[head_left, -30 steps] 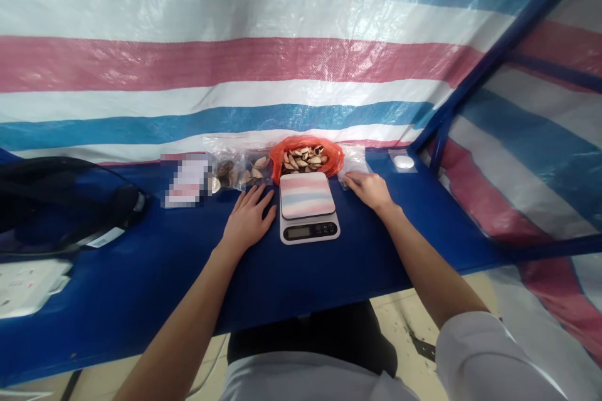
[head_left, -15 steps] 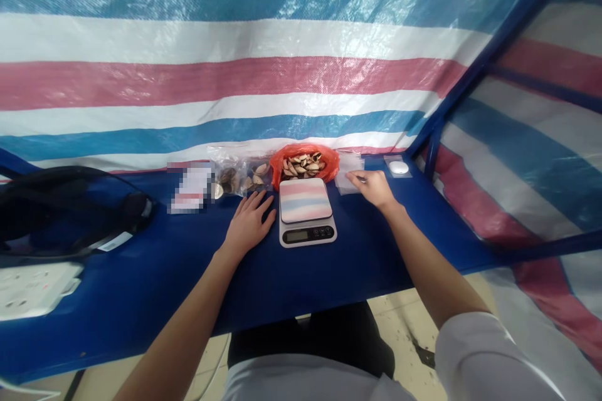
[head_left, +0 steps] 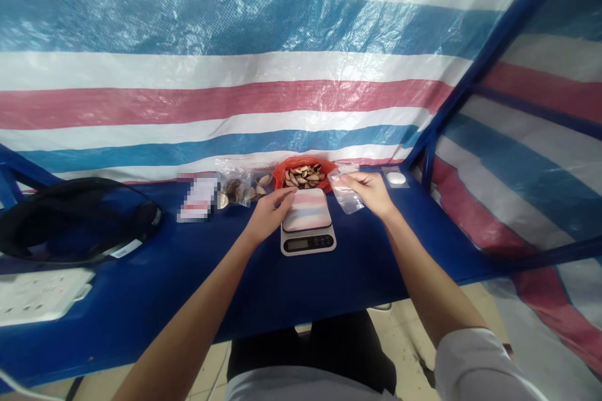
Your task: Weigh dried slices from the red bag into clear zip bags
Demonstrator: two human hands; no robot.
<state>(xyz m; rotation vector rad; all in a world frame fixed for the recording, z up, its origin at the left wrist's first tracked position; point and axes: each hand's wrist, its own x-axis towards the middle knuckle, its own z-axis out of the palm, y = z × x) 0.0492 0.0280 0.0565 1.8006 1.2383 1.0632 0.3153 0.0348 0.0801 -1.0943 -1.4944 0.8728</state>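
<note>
My right hand pinches the upper edge of a clear plastic bag, which hangs tilted to the right of the scale. My left hand reaches over the left edge of the white kitchen scale. Its fingers are stretched forward and it holds nothing; whether it touches the scale I cannot tell. Nothing lies on the scale's shiny plate, which mirrors the striped sheet. Behind the scale an orange-red plastic bag stands open, full of cream and brown shell-like pieces.
Left of the orange-red bag lie clear bags with dark and pale pieces and a blurred card. A black strapped item and a white power strip sit at far left. A white round item lies at right. Striped sheeting closes the back.
My right hand has lifted a clear bag off the table. My left hand has moved from the tabletop rightward and forward, over the scale's edge. The camera view has tipped slightly upward.
</note>
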